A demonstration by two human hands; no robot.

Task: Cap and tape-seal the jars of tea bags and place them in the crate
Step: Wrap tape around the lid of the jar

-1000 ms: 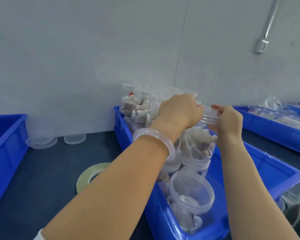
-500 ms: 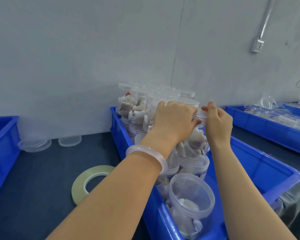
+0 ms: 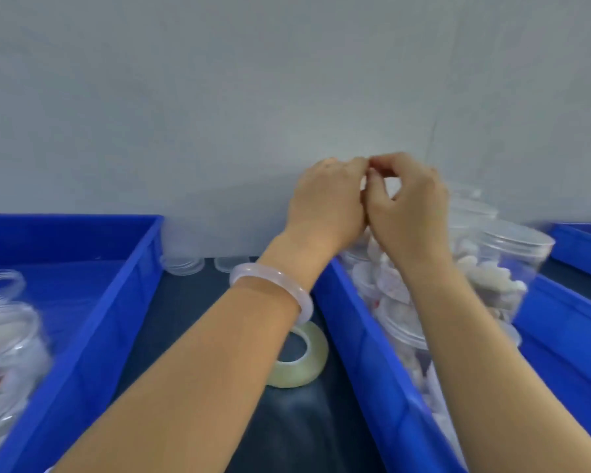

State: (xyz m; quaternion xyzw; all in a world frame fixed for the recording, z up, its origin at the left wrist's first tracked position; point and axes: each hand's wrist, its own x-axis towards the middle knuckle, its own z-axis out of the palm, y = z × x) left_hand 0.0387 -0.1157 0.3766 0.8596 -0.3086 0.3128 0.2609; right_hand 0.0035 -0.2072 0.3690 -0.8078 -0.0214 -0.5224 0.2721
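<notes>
the blue crate (image 3: 372,353) on the right holds clear jars (image 3: 505,264) of white tea bags, capped and standing close together. above its far end, the left hand (image 3: 325,203) and right hand (image 3: 410,206) meet, fingers curled round 1 jar (image 3: 378,186); it is mostly hidden and blurred. a second crate (image 3: 93,319) on the left holds more jars, blurred. between the 2 crates, a tape roll (image 3: 304,363) lies flat on the dark table (image 3: 191,319), under the left wrist. spare lids (image 3: 183,264) sit by the wall.

Bare forearms; pale translucent bangle (image 3: 273,285) on left wrist.
</notes>
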